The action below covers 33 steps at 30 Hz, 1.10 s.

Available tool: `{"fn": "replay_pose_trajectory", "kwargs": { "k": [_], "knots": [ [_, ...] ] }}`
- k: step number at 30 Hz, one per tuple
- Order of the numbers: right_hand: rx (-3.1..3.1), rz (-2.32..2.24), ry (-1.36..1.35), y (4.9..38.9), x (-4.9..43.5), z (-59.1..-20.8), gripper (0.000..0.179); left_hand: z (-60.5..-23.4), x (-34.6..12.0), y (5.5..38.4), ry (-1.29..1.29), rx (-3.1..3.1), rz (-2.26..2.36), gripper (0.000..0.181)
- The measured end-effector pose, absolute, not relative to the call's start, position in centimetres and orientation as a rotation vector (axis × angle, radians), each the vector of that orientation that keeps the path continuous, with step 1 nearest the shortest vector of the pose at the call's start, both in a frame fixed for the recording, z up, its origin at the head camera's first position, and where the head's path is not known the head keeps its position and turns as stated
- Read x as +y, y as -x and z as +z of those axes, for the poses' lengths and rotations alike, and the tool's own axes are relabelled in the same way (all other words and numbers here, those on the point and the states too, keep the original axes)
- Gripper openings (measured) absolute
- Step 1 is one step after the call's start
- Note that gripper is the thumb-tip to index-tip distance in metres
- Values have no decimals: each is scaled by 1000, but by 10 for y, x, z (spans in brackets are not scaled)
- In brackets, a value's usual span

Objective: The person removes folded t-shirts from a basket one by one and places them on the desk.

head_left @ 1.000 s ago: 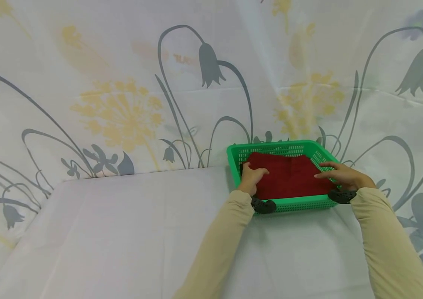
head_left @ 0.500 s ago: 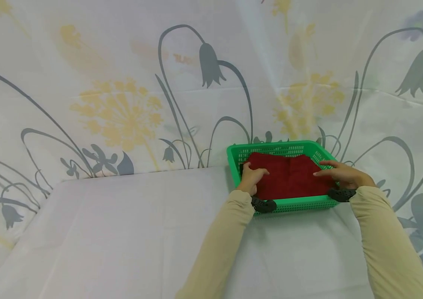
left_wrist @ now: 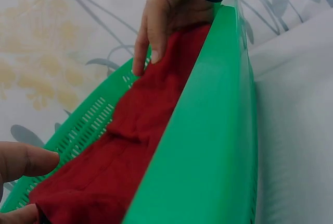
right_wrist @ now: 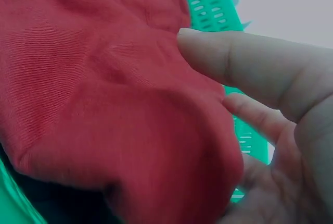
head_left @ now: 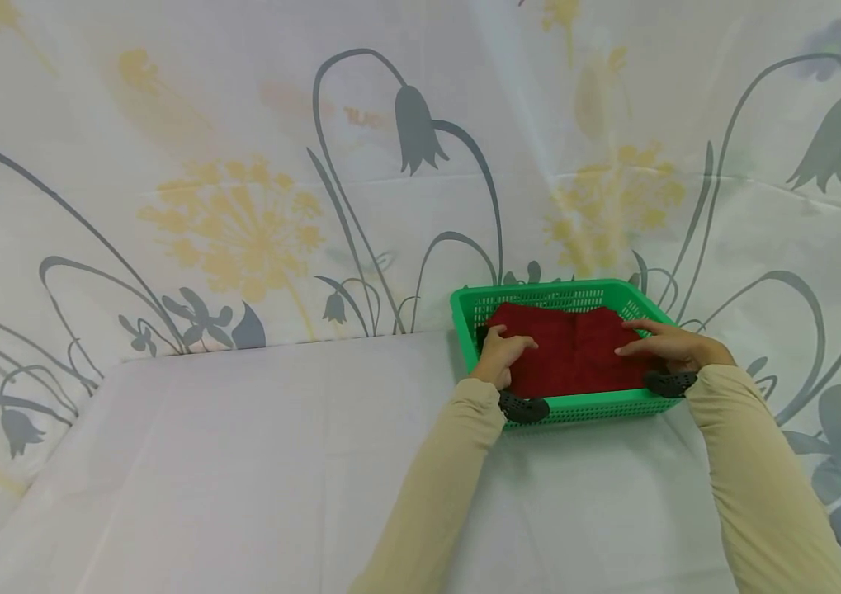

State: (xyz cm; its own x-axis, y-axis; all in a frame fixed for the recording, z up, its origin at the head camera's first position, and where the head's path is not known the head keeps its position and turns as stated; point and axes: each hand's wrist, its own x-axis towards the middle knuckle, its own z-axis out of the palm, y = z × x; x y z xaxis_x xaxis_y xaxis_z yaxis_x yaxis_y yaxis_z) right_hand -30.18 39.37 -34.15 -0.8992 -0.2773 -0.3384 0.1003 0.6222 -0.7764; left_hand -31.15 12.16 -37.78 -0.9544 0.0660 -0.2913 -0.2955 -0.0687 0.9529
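Note:
A piece of red ribbed cloth [head_left: 572, 355], folded with soft creases, lies inside a green plastic basket [head_left: 583, 404]. At its left end is my left hand [head_left: 498, 356], thumb and fingers spread apart, with the fingertips inside the basket's left wall. My right hand [head_left: 676, 345] reaches over the right end of the cloth, its fingers extended. In the right wrist view the thumb [right_wrist: 223, 54] lies over the cloth's edge and the other fingers are beside it, partly hidden. Something dark [right_wrist: 62, 200] shows under the cloth's near edge.
The basket has slotted walls and stands on a white-covered table [head_left: 242, 462], near the back edge. Behind it hangs a white curtain [head_left: 450, 206] printed with grey and yellow flowers. Each wrist wears a black band.
My right hand has shifted slightly left, further over the cloth. The left hand, cloth and basket stay almost where they were.

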Motion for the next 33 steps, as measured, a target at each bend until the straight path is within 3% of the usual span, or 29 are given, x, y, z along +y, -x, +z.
{"fn": "replay_pose_trajectory", "kwargs": {
  "k": [14,33],
  "knots": [
    [2294,-1315,128,302,390,-344,83,-377,121,310,209,1723,2149,64],
    [2537,-1238,156,305,385,-337,75,-376,122,310,138,2086,1998,55]
  ]
}}
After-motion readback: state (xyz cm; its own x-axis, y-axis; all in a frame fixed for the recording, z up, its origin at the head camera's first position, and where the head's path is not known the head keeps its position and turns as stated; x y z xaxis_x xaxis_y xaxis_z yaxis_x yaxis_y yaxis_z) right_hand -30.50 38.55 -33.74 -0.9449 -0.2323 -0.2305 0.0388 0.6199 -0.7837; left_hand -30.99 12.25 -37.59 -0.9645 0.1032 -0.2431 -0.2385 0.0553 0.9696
